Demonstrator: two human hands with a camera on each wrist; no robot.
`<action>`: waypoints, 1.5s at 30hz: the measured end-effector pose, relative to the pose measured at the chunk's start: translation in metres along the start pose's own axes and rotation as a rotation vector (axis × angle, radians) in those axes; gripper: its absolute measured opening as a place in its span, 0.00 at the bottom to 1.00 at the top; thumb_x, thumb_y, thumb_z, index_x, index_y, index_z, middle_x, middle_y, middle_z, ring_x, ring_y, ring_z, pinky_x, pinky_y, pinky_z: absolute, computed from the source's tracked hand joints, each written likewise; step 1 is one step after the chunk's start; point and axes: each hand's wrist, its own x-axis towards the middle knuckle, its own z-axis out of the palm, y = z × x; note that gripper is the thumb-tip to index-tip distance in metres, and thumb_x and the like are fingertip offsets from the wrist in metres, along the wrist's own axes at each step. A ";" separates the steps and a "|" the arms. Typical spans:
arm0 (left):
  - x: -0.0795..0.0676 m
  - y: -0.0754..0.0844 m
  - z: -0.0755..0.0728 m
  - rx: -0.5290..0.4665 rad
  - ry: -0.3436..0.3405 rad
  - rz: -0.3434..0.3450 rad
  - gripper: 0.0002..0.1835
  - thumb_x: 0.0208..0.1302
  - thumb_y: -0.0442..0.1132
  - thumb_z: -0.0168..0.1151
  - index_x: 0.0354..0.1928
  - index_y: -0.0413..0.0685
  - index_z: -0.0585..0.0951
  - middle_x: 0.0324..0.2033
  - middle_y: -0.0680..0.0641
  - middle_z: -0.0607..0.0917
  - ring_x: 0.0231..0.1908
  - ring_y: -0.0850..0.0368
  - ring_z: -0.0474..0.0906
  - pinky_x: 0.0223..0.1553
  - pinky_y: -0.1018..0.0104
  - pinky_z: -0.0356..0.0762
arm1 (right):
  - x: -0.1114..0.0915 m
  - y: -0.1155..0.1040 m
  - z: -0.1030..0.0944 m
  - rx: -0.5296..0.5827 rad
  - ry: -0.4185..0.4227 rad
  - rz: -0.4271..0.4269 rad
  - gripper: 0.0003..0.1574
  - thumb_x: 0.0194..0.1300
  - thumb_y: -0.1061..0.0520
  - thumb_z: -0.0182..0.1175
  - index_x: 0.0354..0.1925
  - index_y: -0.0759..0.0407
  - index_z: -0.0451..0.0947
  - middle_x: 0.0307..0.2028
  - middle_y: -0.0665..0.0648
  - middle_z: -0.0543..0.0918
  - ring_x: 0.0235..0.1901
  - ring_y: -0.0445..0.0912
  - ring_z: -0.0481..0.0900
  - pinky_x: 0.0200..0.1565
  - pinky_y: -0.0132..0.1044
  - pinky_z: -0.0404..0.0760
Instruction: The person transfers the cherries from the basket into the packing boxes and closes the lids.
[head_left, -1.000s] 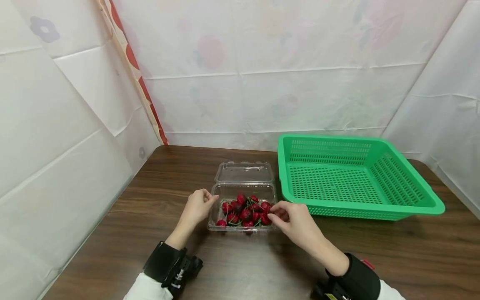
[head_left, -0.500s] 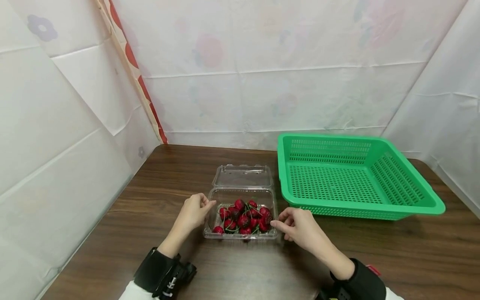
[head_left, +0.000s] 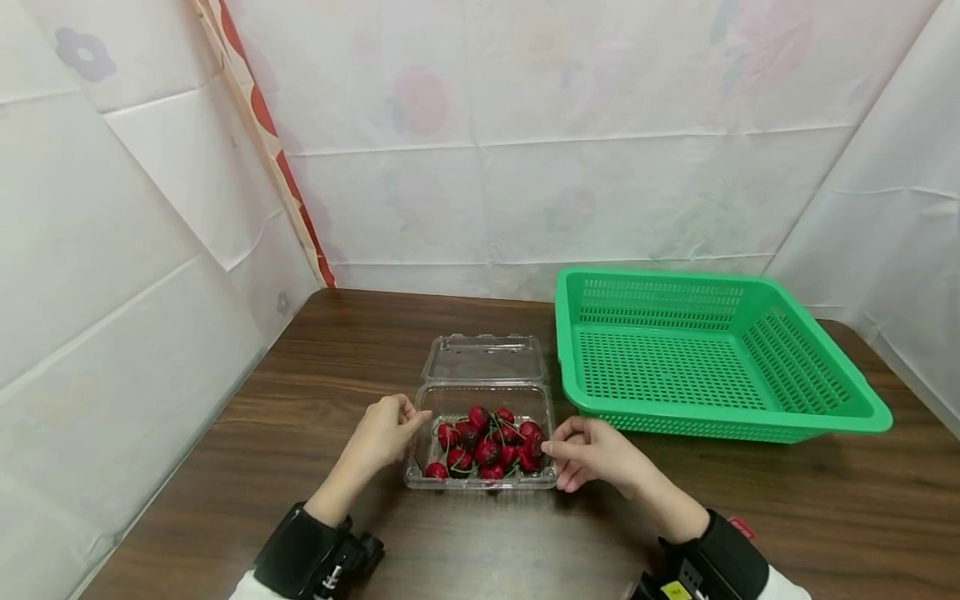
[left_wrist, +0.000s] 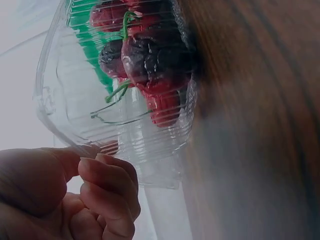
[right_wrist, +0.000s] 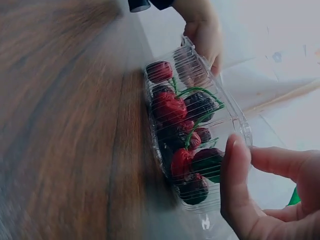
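A clear plastic clamshell box point(head_left: 480, 483) lies on the table with its lid point(head_left: 486, 362) folded back. Dark red cherries point(head_left: 486, 452) with green stems fill much of its base. My left hand point(head_left: 386, 429) pinches the left rim between thumb and fingers; the left wrist view shows those fingers point(left_wrist: 112, 175) at the rim's corner. On the opposite side, my right hand point(head_left: 592, 452) pinches the right rim. In the right wrist view, the right thumb and a finger point(right_wrist: 237, 162) meet across that rim, just beside the cherries point(right_wrist: 192, 190).
A green perforated plastic basket point(head_left: 720, 422) stands to the right of the box, close to its lid. The brown wooden table point(head_left: 480, 550) ends against white patterned sheeting point(head_left: 525, 200) at the back and sides. Each wrist wears a black strap point(head_left: 303, 546) with a camera.
The clamshell box has slid toward me and slightly left, cherries and all. Both hands have stayed at its sides, the right hand shifting lower along the rim. The basket has not moved.
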 end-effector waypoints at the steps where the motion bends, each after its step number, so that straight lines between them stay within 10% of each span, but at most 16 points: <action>1: 0.000 0.000 -0.001 0.009 -0.006 0.003 0.13 0.61 0.41 0.55 0.23 0.41 0.70 0.10 0.49 0.70 0.08 0.58 0.68 0.12 0.69 0.62 | 0.001 0.001 -0.001 0.031 -0.017 0.006 0.21 0.58 0.55 0.58 0.39 0.71 0.64 0.20 0.56 0.77 0.19 0.45 0.78 0.25 0.40 0.78; 16: 0.030 -0.003 -0.021 0.031 -0.072 -0.037 0.22 0.61 0.50 0.54 0.38 0.33 0.76 0.20 0.46 0.76 0.18 0.54 0.75 0.20 0.66 0.69 | 0.004 0.004 -0.005 0.184 -0.131 0.007 0.14 0.61 0.59 0.55 0.37 0.67 0.61 0.22 0.54 0.76 0.22 0.44 0.79 0.28 0.36 0.77; 30: 0.087 -0.029 -0.015 -0.568 -0.294 -0.166 0.40 0.60 0.52 0.54 0.57 0.21 0.58 0.43 0.31 0.75 0.34 0.50 0.79 0.35 0.61 0.76 | 0.005 0.005 -0.005 0.202 -0.131 0.007 0.10 0.61 0.61 0.53 0.36 0.66 0.62 0.21 0.54 0.76 0.21 0.44 0.79 0.27 0.35 0.77; 38: 0.099 -0.027 -0.010 -0.635 -0.320 -0.258 0.28 0.66 0.44 0.48 0.56 0.24 0.61 0.50 0.29 0.71 0.32 0.57 0.79 0.36 0.64 0.76 | 0.006 0.006 -0.006 0.208 -0.131 0.010 0.10 0.61 0.61 0.53 0.36 0.66 0.62 0.22 0.54 0.77 0.22 0.44 0.79 0.28 0.35 0.77; 45: 0.102 -0.028 -0.007 -0.708 -0.325 -0.268 0.22 0.68 0.38 0.45 0.54 0.23 0.64 0.31 0.44 0.81 0.26 0.60 0.79 0.32 0.66 0.77 | 0.007 0.008 -0.006 0.210 -0.133 0.004 0.09 0.62 0.61 0.53 0.36 0.65 0.62 0.22 0.54 0.77 0.22 0.44 0.79 0.27 0.35 0.77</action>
